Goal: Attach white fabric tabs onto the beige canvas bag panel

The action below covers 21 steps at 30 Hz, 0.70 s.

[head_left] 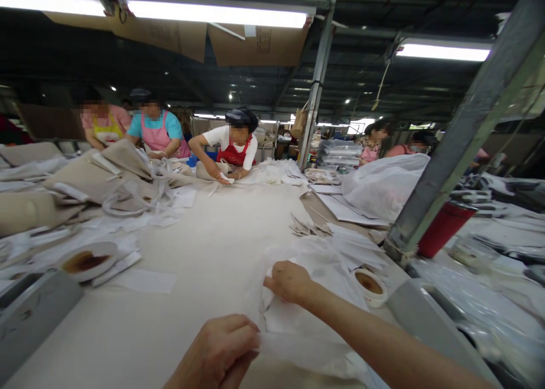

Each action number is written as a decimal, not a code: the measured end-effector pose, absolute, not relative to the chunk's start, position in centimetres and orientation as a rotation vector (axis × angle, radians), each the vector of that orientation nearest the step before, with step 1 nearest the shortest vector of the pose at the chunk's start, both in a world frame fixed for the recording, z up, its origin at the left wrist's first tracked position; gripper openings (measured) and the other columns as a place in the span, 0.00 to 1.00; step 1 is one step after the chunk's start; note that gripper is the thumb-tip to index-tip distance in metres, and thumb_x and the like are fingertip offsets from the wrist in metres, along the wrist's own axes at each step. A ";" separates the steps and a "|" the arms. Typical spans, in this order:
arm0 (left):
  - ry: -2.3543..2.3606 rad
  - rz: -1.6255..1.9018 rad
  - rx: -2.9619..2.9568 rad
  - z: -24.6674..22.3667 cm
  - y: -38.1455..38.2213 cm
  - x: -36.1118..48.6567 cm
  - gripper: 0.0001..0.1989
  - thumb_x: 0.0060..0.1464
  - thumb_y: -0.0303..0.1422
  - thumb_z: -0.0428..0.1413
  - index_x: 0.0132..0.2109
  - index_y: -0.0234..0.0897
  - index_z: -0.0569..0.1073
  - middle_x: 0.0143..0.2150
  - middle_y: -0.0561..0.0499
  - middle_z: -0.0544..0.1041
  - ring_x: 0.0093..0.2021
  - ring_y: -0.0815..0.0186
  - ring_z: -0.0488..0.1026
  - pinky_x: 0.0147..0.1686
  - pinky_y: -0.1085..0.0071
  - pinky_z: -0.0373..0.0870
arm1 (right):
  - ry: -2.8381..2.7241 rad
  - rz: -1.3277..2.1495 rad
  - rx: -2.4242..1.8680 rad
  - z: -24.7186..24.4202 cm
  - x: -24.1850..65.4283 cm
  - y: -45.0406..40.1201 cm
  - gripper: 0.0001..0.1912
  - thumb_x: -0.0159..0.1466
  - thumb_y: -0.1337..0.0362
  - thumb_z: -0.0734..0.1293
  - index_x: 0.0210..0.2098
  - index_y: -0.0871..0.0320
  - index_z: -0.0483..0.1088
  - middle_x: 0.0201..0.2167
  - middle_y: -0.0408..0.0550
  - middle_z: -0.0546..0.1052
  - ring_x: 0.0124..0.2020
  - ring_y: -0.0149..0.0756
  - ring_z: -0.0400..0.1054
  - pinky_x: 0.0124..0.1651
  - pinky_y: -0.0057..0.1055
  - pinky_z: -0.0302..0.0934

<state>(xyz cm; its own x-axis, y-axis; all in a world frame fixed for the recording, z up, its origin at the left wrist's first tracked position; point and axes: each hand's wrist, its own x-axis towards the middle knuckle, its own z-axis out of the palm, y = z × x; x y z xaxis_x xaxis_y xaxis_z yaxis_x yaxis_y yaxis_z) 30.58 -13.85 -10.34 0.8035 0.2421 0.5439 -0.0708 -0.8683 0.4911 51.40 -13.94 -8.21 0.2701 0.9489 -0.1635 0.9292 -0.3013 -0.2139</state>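
Note:
At the front of the table, my left hand (221, 349) is closed, pinching the edge of a thin, see-through white sheet (302, 346). Whether this is plastic film or tissue I cannot tell. Just beyond it and to the right, my right hand (289, 281) has its fingers curled down at the edge of white, paper-like pieces (283, 315) among the sheer material. Its fingertips are partly hidden, so what it grips is unclear. Close to my right forearm lies a round white roll (381, 298) with a brown centre.
Beige fabric pieces (97, 170) are heaped at left, near another brown-centred white roll (85, 258). A metal post (464, 122) stands at right beside a red cylinder (445, 230). A full white plastic bag (383, 184) lies behind. Across the table a person in a red apron (234, 150) works.

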 end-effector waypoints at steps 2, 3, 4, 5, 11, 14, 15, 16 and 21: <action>0.133 0.820 2.501 -10.8 -13.6 30.5 0.08 0.60 0.25 0.45 0.33 0.39 0.65 0.31 0.52 0.74 0.31 0.70 0.71 0.31 0.78 0.63 | -1.785 0.483 -2.424 -8.5 51.9 -13.8 0.10 0.58 0.63 0.64 0.29 0.62 0.75 0.39 0.58 0.79 0.44 0.46 0.73 0.43 0.35 0.65; 0.143 0.807 2.507 -11.0 -13.5 30.4 0.08 0.60 0.26 0.45 0.33 0.39 0.65 0.30 0.52 0.74 0.31 0.70 0.71 0.31 0.78 0.63 | -1.769 0.545 -2.414 -8.3 52.3 -14.0 0.07 0.56 0.66 0.64 0.25 0.61 0.74 0.36 0.55 0.80 0.40 0.42 0.74 0.40 0.32 0.64; 0.165 0.794 2.508 -11.1 -13.3 30.4 0.08 0.60 0.27 0.45 0.33 0.39 0.65 0.30 0.51 0.73 0.31 0.70 0.70 0.31 0.77 0.63 | -1.755 0.618 -2.402 -7.9 52.8 -14.4 0.07 0.54 0.68 0.64 0.21 0.60 0.72 0.30 0.51 0.79 0.35 0.39 0.73 0.36 0.29 0.63; 0.189 0.784 2.505 -11.2 -13.2 30.3 0.09 0.61 0.27 0.45 0.33 0.39 0.65 0.30 0.51 0.73 0.31 0.70 0.70 0.31 0.77 0.63 | -1.736 0.697 -2.391 -7.5 53.2 -14.9 0.08 0.53 0.69 0.64 0.19 0.60 0.69 0.24 0.48 0.77 0.29 0.35 0.72 0.31 0.26 0.61; 0.256 0.795 2.484 -10.8 -13.4 30.2 0.09 0.62 0.28 0.45 0.34 0.38 0.67 0.31 0.51 0.73 0.32 0.70 0.70 0.32 0.77 0.62 | -1.510 1.058 -2.166 -6.3 55.1 -18.6 0.04 0.47 0.68 0.65 0.18 0.58 0.65 0.14 0.38 0.69 0.18 0.26 0.60 0.19 0.22 0.49; 0.246 0.787 2.488 -10.9 -13.6 30.2 0.10 0.62 0.29 0.44 0.34 0.38 0.67 0.31 0.51 0.73 0.32 0.69 0.70 0.32 0.77 0.62 | -1.470 1.125 -2.086 -6.7 55.5 -19.8 0.02 0.44 0.71 0.63 0.18 0.59 0.65 0.15 0.38 0.69 0.18 0.26 0.61 0.20 0.22 0.48; 0.251 0.785 2.490 -10.9 -13.6 30.2 0.10 0.62 0.29 0.44 0.34 0.38 0.68 0.31 0.51 0.73 0.32 0.69 0.70 0.32 0.76 0.62 | -1.474 1.102 -2.095 -6.8 55.6 -20.1 0.02 0.44 0.71 0.62 0.18 0.59 0.66 0.15 0.38 0.69 0.18 0.26 0.61 0.20 0.22 0.49; 0.258 0.783 2.493 -10.9 -13.7 30.3 0.11 0.62 0.29 0.44 0.33 0.38 0.67 0.30 0.51 0.73 0.32 0.69 0.70 0.32 0.76 0.62 | -1.478 1.054 -2.111 -6.8 55.6 -20.4 0.03 0.45 0.72 0.62 0.19 0.59 0.66 0.16 0.38 0.69 0.19 0.26 0.62 0.21 0.22 0.50; 0.273 0.766 2.538 -11.1 -13.7 30.3 0.11 0.62 0.29 0.44 0.32 0.38 0.67 0.30 0.50 0.73 0.32 0.68 0.71 0.31 0.76 0.62 | -1.506 0.908 -2.330 -6.1 55.5 -20.8 0.06 0.46 0.74 0.61 0.18 0.58 0.64 0.16 0.39 0.69 0.18 0.26 0.62 0.19 0.22 0.50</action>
